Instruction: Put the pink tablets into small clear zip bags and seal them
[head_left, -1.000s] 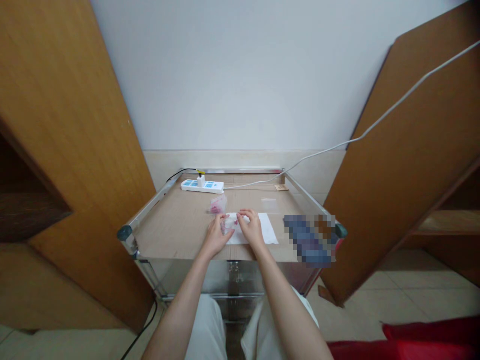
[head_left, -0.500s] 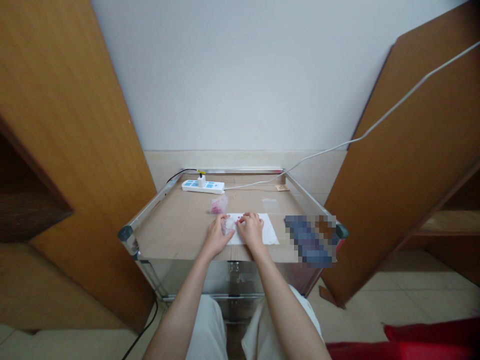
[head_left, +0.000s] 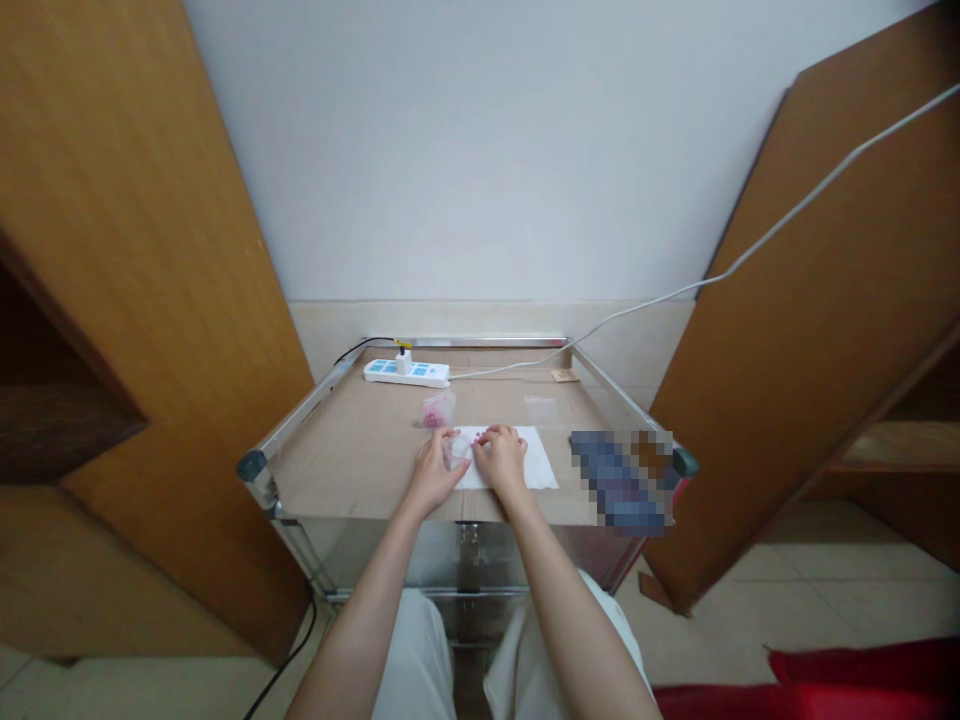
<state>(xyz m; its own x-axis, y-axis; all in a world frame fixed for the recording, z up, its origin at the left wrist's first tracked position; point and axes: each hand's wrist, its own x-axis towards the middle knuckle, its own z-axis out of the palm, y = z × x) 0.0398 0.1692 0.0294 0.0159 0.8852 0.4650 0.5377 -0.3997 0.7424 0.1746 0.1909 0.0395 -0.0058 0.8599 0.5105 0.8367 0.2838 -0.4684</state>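
My left hand (head_left: 433, 470) and my right hand (head_left: 501, 461) rest close together on a white sheet of paper (head_left: 536, 463) on the cardboard-lined cart top (head_left: 352, 450). Between the fingertips lies a small clear plastic bag (head_left: 457, 450) with tiny pink bits in it. Both hands have curled fingers pinching at this bag. A second small bag of pink pieces (head_left: 437, 411) lies just beyond the hands. An empty clear bag (head_left: 538, 405) lies further right.
A white power strip (head_left: 406, 372) with a plugged charger sits at the back of the cart, its cable running right. A blurred dark object (head_left: 621, 478) is at the cart's right edge. Wooden boards lean on both sides. A red cushion (head_left: 862, 680) lies on the floor.
My right hand has slid slightly left and nearer to the left hand; otherwise the hands stay on the small bag.
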